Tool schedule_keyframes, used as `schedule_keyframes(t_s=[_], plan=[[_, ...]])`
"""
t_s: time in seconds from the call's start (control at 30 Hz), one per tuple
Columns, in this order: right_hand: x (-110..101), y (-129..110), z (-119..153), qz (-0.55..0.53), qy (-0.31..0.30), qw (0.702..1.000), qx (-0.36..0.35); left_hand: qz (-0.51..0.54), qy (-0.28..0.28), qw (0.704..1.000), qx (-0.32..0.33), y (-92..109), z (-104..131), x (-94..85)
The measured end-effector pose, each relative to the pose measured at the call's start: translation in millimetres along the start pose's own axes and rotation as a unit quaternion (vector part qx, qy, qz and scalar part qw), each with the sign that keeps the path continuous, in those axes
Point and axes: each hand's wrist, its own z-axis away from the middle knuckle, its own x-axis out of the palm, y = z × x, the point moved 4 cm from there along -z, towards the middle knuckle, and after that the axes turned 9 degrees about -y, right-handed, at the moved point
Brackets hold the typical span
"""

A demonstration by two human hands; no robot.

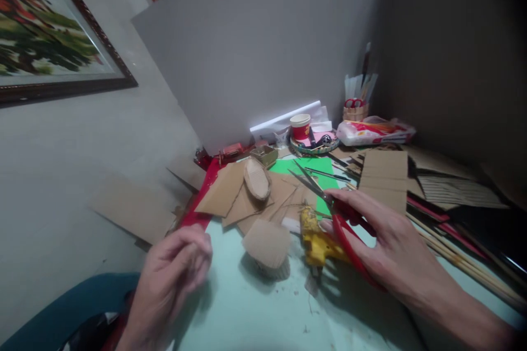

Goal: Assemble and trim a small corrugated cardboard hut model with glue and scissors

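My right hand point(387, 236) grips a pair of red-handled scissors point(343, 230) by the handles. The blades point up and left, slightly apart, above the table. Beneath the scissors lies a yellow glue gun point(315, 238), partly covered by my hand. My left hand point(177, 263) hovers over the table's left side, its fingers curled into a loose fist; nothing shows in it. Between my hands stands a small cardboard piece point(267, 244) with a flat top and ridged sides. Behind it, an oval cardboard piece point(257, 178) rests on flat cardboard sheets point(222, 189).
A green sheet point(284, 166) lies behind the scissors. At the back are a red-and-white paper cup point(300, 129), a cup of tools point(354, 112) and a plastic-wrapped pack point(374, 131). Cardboard point(382, 175) and wooden sticks point(461, 263) lie at right. A blue-green chair point(82, 301) stands lower left.
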Motion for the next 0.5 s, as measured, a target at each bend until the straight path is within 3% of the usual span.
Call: schedule_keyframes(t_s=[0.17, 0.37, 0.5], plan=[[-0.3, 0.2, 0.5, -0.008, -0.002, 1.0, 0.011, 0.054, 0.054, 0.997, 0.007, -4.3, 33.4, -20.8], [3.6, 5.6, 2.1, -0.003, -0.002, 1.0, 0.023, 0.055, 0.0, 0.995, 0.081, 2.6, 49.2, -18.3], [4.0, 9.2, 2.3, -0.004, -0.012, 1.0, 0.024, 0.018, -0.008, 0.993, 0.118, 3.5, 51.9, -19.2]])
